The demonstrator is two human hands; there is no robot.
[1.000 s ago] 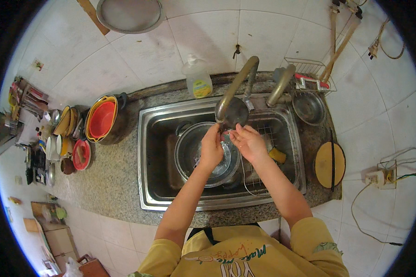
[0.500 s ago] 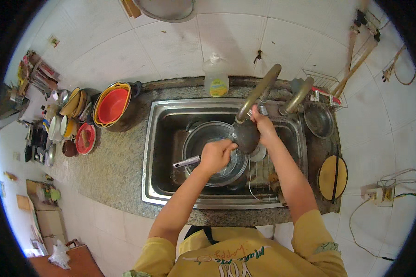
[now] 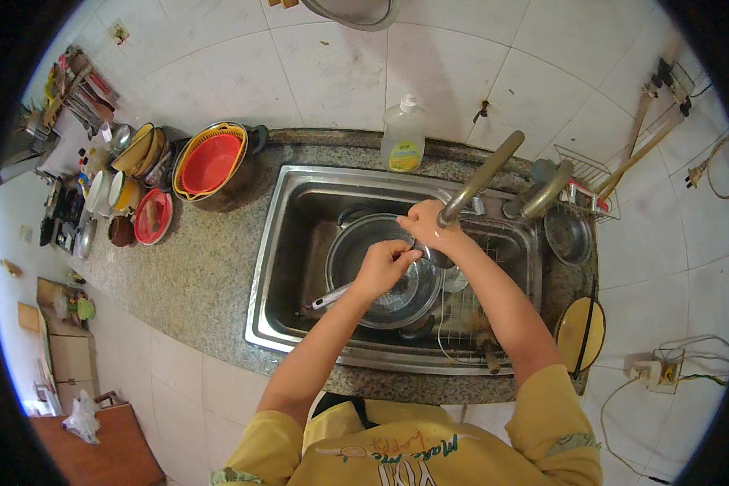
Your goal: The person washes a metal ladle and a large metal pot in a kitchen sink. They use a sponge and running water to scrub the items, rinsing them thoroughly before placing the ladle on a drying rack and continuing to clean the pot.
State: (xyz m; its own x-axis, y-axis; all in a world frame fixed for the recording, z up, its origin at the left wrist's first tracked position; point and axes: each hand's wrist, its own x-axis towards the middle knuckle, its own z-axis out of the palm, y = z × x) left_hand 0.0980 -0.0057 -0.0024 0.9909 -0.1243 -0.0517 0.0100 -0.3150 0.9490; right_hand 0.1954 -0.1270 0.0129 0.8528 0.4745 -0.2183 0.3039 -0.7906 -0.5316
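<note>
Right hand: your right hand (image 3: 429,223) is now farther left, below the end of the faucet spout (image 3: 484,174); half a second ago it is at the right edge of the dark round piece (image 3: 438,258).
Left hand: your left hand (image 3: 386,266) stays at that piece's left side, over the pot (image 3: 343,253).
Dark round piece: above the pot's right side, now mostly behind your right wrist; in the earlier view its broad face shows.
Its direction: too little shows to tell a long axis or which way it faces.
Left grip: thumb and fingers pinch together on the piece's left edge.
Right grip: fingers half curled; you cannot tell from here whether they hold anything.
Utensil handle: the handle (image 3: 330,296) leans across the pot's rim, its long axis slanting left and near (its other end is hidden).
Pot: in the left part of the sink (image 3: 261,316), with water (image 3: 397,301) in it.
Wire rack: the rack (image 3: 462,347) lies in the sink's right part.
Nested stack: at the left, a red basin (image 3: 212,162) sits in a yellow colander (image 3: 182,182), inside a dark pan (image 3: 220,197).
Red dish: the dish (image 3: 167,228) holds something brownish (image 3: 151,213).
</note>
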